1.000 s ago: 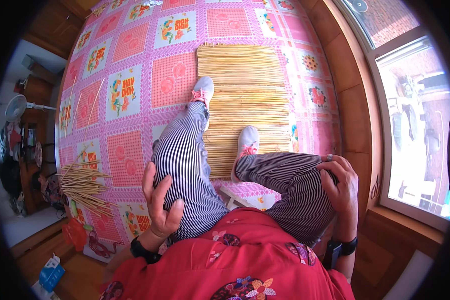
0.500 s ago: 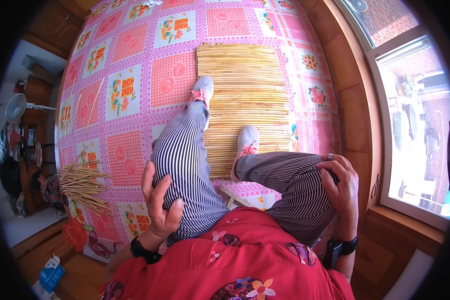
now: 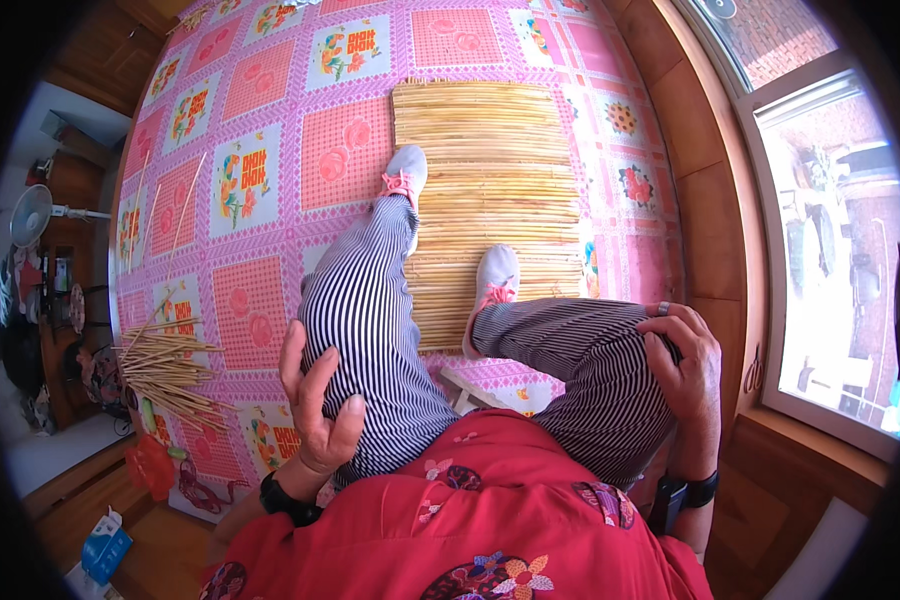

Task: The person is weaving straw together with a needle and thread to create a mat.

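My left hand [image 3: 320,405] is open beside my left striped thigh [image 3: 360,330], fingers apart and slightly curled, holding nothing. My right hand [image 3: 678,355] rests open on my right knee, fingers draped over it. Both my shoes, pale with pink laces, are on a yellow mat of straight sticks [image 3: 485,120]: the left shoe [image 3: 406,170] at the mat's left edge, the right shoe [image 3: 497,275] lower and nearer its middle.
A pink patterned floor covering [image 3: 350,150] surrounds the mat. Thin sticks [image 3: 165,365] lie piled at left beside an orange-red item [image 3: 150,465]. A wooden stool part [image 3: 465,385] shows beneath me. A window [image 3: 825,260] is right; a white fan [image 3: 32,215] stands left.
My view has shifted slightly, and my right hand sits a little higher and further right in it. Both hands keep much the same pose.
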Demonstrator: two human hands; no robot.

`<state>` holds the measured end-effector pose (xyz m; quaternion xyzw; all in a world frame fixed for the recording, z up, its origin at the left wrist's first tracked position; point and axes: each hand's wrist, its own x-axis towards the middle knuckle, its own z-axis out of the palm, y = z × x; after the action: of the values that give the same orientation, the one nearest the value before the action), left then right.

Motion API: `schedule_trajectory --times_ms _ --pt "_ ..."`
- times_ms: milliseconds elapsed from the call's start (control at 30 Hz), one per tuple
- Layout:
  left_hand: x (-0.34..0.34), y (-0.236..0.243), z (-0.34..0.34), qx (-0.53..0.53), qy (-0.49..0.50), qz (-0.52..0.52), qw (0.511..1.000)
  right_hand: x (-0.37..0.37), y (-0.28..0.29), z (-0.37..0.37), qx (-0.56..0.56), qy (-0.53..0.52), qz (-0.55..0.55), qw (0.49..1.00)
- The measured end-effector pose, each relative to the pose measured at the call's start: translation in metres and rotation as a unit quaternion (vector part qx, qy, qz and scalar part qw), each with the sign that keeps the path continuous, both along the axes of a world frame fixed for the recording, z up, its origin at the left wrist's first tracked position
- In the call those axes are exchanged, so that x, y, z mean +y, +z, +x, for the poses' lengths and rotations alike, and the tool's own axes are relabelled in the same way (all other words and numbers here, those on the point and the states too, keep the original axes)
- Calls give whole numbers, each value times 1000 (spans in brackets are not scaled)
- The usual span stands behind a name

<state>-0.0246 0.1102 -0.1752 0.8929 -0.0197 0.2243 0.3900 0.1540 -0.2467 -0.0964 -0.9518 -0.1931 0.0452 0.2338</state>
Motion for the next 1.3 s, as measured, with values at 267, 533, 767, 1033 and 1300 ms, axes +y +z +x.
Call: schedule_trajectory --times_ms 267,533,767,1033,1300 --pt "0 2 -1 7 5 11 1000 0 1 -1 1 -5 0 1000" --pt "-1 2 -1 8 12 16 1000 -3 -1 -2 -7 -6 -3 1000" --pt "-2 3 -2 13 13 14 1000 -1 1 -3 19 -26 7 999" --pt "-3 4 -2 15 14 10 1000 -2 1 -4 22 -28 12 999" --pt "-2 3 -3 12 15 10 1000 -5 -2 -3 -7 -6 0 1000"
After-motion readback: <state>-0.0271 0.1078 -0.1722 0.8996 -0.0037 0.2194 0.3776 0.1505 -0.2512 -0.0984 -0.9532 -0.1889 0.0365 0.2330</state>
